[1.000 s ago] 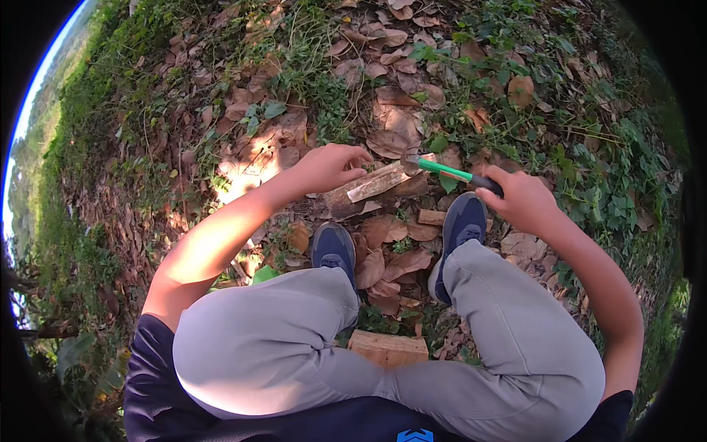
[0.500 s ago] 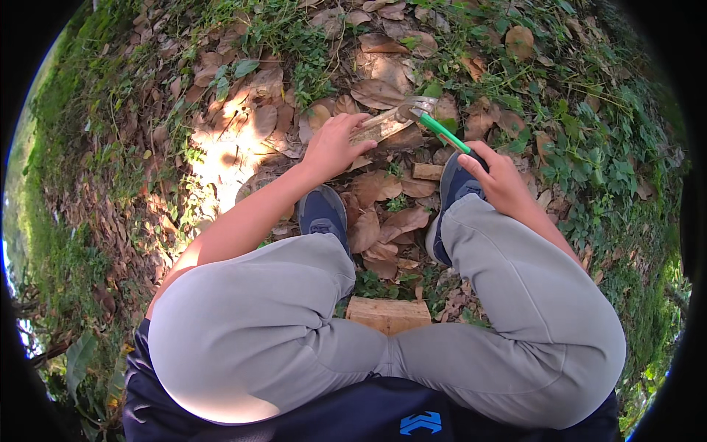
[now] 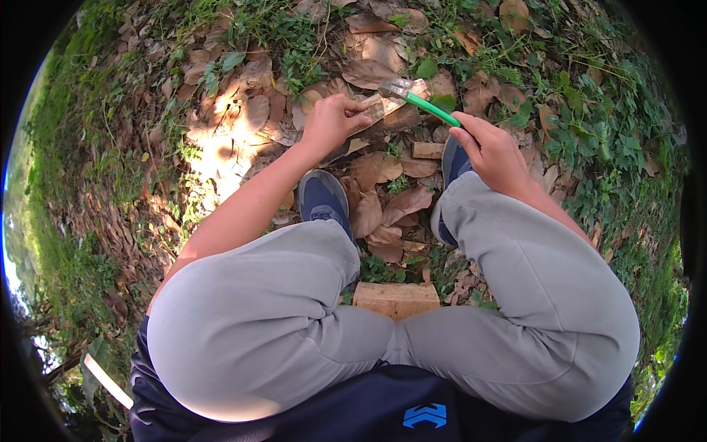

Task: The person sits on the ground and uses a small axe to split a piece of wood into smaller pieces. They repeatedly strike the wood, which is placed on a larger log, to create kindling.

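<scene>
My right hand (image 3: 495,151) is closed around the handle end of a hammer (image 3: 433,109) with a green shaft. Its metal head rests on or just above a pale, flat strip of wood (image 3: 386,108); I cannot tell whether they touch. At the strip's near-left end, the thumb and fingers of my left hand (image 3: 329,125) are pinched together and appear to grip it. Anything small between those fingertips is hidden. Beneath the strip lies a darker brown piece of wood (image 3: 403,119), partly covered.
A short wood block (image 3: 427,150) lies by my right shoe (image 3: 456,162). My left shoe (image 3: 324,196) is planted among dry brown leaves (image 3: 366,214). A larger wooden block (image 3: 396,297) sits between my legs. Green plants (image 3: 589,140) grow at the right.
The hammer head has shifted a little left and up, and its shaft lies flatter. My left hand's fingers have drawn together from a more spread pose.
</scene>
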Motion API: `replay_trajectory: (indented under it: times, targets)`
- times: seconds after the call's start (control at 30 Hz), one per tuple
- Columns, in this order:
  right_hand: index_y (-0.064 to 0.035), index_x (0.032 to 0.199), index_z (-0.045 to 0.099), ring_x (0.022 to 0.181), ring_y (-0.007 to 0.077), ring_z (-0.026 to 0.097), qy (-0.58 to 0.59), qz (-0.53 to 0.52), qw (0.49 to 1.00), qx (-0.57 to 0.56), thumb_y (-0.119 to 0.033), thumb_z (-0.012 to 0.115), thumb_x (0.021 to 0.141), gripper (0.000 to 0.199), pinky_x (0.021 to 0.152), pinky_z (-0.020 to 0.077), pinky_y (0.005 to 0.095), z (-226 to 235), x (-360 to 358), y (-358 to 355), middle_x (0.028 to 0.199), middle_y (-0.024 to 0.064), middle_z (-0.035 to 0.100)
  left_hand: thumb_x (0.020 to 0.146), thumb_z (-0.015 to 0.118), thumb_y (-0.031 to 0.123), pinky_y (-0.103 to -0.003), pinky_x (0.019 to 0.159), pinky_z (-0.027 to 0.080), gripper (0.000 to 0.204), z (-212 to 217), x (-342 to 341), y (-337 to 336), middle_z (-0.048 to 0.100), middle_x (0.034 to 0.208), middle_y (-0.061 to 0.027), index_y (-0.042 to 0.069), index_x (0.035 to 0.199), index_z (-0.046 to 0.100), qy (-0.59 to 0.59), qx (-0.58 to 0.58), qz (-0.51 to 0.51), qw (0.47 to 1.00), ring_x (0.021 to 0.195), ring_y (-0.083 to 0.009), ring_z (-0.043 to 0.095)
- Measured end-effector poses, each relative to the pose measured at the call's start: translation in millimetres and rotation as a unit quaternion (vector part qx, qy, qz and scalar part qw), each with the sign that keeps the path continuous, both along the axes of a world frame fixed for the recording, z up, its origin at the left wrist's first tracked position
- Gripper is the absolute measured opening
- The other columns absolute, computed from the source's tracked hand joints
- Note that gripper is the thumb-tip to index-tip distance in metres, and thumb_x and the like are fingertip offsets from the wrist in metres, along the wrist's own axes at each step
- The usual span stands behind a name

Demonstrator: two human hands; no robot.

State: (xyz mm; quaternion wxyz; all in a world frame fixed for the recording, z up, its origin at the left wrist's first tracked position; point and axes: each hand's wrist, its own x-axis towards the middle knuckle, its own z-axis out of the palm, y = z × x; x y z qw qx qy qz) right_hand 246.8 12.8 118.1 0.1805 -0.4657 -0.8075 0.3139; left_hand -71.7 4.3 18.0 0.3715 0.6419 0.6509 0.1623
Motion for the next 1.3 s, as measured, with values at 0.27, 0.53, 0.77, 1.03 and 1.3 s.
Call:
replay_trajectory:
  times: [0.27,0.53,0.77,1.03,1.3]
  targets:
    - [-0.0093,0.124,0.067,0.083,0.0385,0.068,-0.018,0.002,0.999,0.027,-0.031,0.061,0.106,0.029,0.069,0.0533,0.0467,2,-1,8,0.096,0.0141,0.071,0.08,0.089,0.038,-0.041,0.077,0.057,0.042,3,3,3,0.076,0.098,-0.0114,0.013,0.113,0.083,0.013,-0.006,-0.008,1.0,0.088,-0.0254,0.075]
    - [-0.0076,0.124,0.068,0.083,0.0375,0.069,-0.074,0.026,0.997,-0.002,-0.025,0.065,0.105,0.026,0.069,0.0536,0.0445,4,-11,9,0.1,0.0143,0.072,0.079,0.089,0.037,-0.044,0.079,0.058,0.039,-4,-10,-7,0.077,0.1,-0.0118,0.016,0.11,0.084,-0.004,-0.011,0.026,1.0,0.091,-0.0291,0.076]
    - [-0.0002,0.131,0.066,0.095,0.0375,0.072,-0.081,0.007,0.995,-0.056,-0.022,0.059,0.109,0.032,0.081,0.0548,0.0405,-3,-5,4,0.11,0.0227,0.073,0.077,0.088,0.039,-0.047,0.083,0.055,0.038,-1,-4,-8,0.072,0.097,-0.0105,0.019,0.109,0.084,-0.006,-0.002,0.032,0.999,0.098,-0.0337,0.071]
    - [0.0002,0.132,0.065,0.099,0.0375,0.072,-0.015,0.009,1.0,-0.012,-0.021,0.059,0.11,0.031,0.085,0.0547,0.04,1,6,3,0.112,0.023,0.073,0.077,0.088,0.039,-0.048,0.084,0.055,0.037,-3,3,-8,0.073,0.1,-0.0096,0.021,0.11,0.084,-0.013,-0.005,0.03,0.999,0.102,-0.0333,0.07]
    - [0.0008,0.131,0.065,0.097,0.0347,0.073,-0.027,0.017,0.999,-0.006,-0.021,0.06,0.109,0.031,0.084,0.0555,0.0399,0,1,2,0.109,0.0218,0.074,0.08,0.086,0.04,-0.047,0.087,0.055,0.036,-3,-4,-12,0.072,0.103,-0.0099,0.019,0.11,0.083,-0.017,0.014,0.018,1.0,0.105,-0.0332,0.069]
